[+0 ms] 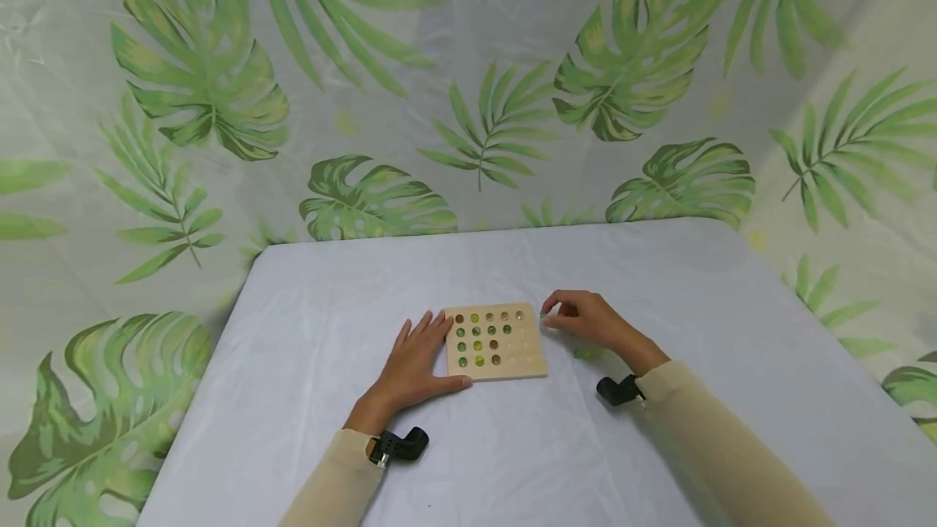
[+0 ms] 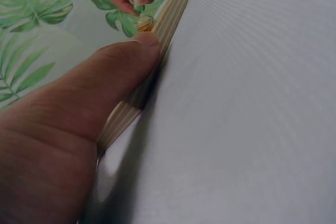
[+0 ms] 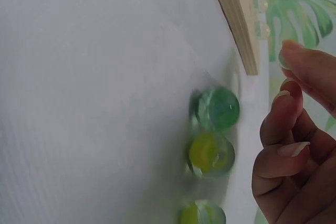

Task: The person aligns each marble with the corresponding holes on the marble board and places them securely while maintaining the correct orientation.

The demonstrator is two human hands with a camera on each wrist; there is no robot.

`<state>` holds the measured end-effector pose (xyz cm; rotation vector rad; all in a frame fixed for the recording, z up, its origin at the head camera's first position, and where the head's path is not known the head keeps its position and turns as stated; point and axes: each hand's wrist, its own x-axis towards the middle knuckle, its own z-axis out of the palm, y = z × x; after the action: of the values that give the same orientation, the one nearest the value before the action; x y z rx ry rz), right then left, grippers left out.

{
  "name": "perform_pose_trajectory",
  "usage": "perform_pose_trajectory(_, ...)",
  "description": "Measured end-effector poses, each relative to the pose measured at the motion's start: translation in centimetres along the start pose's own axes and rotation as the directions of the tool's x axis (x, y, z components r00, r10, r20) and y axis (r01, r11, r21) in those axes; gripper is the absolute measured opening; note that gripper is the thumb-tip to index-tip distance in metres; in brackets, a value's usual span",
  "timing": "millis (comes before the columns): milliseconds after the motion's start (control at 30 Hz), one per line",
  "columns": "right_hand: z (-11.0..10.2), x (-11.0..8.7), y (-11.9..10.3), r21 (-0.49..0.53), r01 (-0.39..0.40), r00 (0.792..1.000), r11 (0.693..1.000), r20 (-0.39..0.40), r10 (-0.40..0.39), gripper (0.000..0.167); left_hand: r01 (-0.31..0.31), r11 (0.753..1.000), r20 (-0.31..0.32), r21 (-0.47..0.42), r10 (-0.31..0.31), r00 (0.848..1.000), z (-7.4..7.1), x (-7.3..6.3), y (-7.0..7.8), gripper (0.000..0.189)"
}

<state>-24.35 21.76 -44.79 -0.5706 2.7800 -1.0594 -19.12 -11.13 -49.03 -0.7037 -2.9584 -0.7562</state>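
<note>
A light wooden board (image 1: 526, 361) with rows of round hollows lies on the white table. Marbles, green, yellow, brown and clear, fill the top row and the left part of the lower rows. My left hand (image 1: 412, 368) rests against the board's left side with straight fingers, its thumb (image 2: 123, 59) at the front edge. Just off the board's right edge, my right hand (image 1: 586, 320) pinches a small green marble (image 3: 285, 60) between thumb and forefinger, mostly hidden by them. Its other fingers curl loosely in the right wrist view.
Loose marbles lie on the table right of the board, below my right wrist: a green marble (image 3: 218, 108), a yellow-green marble (image 3: 211, 153) and another yellow-green marble (image 3: 203, 213). A leaf-patterned cloth (image 1: 483, 39) hangs behind the table (image 1: 512, 454).
</note>
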Motion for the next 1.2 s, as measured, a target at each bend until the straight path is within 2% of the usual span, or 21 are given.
perform_pose_trajectory(167, 0.8, 0.1, -0.5, 0.032, -0.022, 1.0, 0.999, 0.021, 0.021, 0.013, 0.007, 1.0, 0.005, -0.003, -0.007, 1.0, 0.1, 0.1, -0.1, 0.107)
perform_pose_trajectory(467, 1.7, 0.1, -0.7, 0.058, 0.003, 0.999, 0.998, 0.033, -0.005, 0.013, 0.004, 1.0, 0.011, -0.005, -0.004, 1.0, 0.3, 0.1, -0.1, 0.109)
perform_pose_trajectory(1200, 2.5, 1.0, -1.1, 0.02, 0.023, 0.999, 1.0, 0.026, -0.023, 0.017, -0.004, 1.0, 0.003, 0.003, 0.004, 1.0, 0.1, 0.2, -0.2, 0.108)
